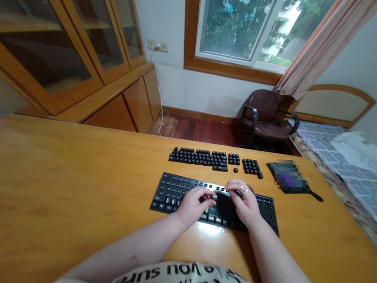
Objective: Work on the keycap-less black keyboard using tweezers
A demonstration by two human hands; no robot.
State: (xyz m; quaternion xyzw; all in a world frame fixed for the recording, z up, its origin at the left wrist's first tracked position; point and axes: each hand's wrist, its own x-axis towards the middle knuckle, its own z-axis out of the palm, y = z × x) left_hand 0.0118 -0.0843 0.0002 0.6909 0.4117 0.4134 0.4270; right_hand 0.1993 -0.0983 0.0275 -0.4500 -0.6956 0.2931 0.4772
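A black keyboard [170, 193] lies on the wooden desk [54, 182] in front of me, with a patch of its keys removed in the middle. My left hand [194, 204] rests on it with fingers curled, pinching near a keycap. My right hand [244, 202] hovers over the keyboard's upper middle, fingers closed on a small dark tool or keycap that I cannot name. Beyond the keyboard, removed black keycaps [203, 157] are laid out in keyboard order in neat rows.
A dark tablet-like device [288, 178] with a stylus lies at the right of the desk. Behind the desk stand a brown office chair [264, 115], a glass-door wooden cabinet [67, 45] at left, a window, and a bed [355, 175] at right.
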